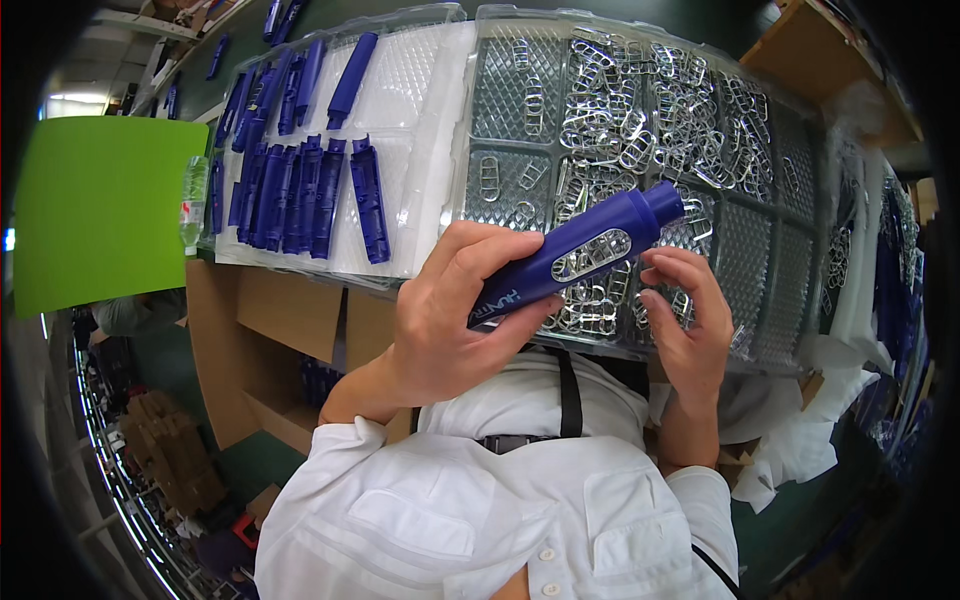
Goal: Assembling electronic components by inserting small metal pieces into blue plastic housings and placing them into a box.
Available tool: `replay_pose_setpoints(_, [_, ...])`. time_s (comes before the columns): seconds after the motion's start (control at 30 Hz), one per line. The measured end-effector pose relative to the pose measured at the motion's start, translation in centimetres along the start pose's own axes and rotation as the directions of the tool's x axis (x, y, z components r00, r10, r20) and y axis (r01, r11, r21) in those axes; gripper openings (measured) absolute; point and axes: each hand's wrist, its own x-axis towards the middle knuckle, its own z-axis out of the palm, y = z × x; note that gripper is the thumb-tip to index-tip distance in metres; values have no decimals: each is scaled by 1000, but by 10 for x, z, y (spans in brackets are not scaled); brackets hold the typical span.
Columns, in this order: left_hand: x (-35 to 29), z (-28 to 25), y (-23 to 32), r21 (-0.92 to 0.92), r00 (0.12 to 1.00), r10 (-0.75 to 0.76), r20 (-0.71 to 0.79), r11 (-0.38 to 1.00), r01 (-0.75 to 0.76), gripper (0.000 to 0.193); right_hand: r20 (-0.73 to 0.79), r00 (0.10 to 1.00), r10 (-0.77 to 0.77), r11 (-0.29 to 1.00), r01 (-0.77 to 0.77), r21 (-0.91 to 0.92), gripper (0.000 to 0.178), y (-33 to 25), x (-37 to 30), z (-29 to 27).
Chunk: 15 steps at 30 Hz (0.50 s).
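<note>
My left hand [455, 310] is wrapped round the lower part of a blue plastic tool housing [590, 222], which tilts up to the right. A shiny oval frame [592, 255] lies on the housing's upper face. Just right of it is my right hand [690, 315], its fingers curled and apart, with nothing visible between them. Under and behind both hands, a clear compartment tray [745, 240] holds many loose chromed oval frames [690, 110]. Left of that, several blue half shells [290, 195] lie in rows on a white tray [405, 165].
A clear bottle [192, 205] stands beside a bright green board [100, 210] at the left. Below the white tray is an open cardboard box [225, 360] with blue parts inside. Clear plastic wrap [855, 290] hangs at the right edge, and another cardboard box [825, 65] sits at the far right.
</note>
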Motion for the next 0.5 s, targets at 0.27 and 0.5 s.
replay_pose_setpoints(0.27, [-4,7,6,-16,994,-99,-41,995,99,56,59,986,156,976,-163,143,43,0,-5,-8])
replay_pose_setpoints(0.5, [-32,46,8,-17,1000,-28,4,999,28,68,145,953,266,587,-279,760,45,-23,-8,28])
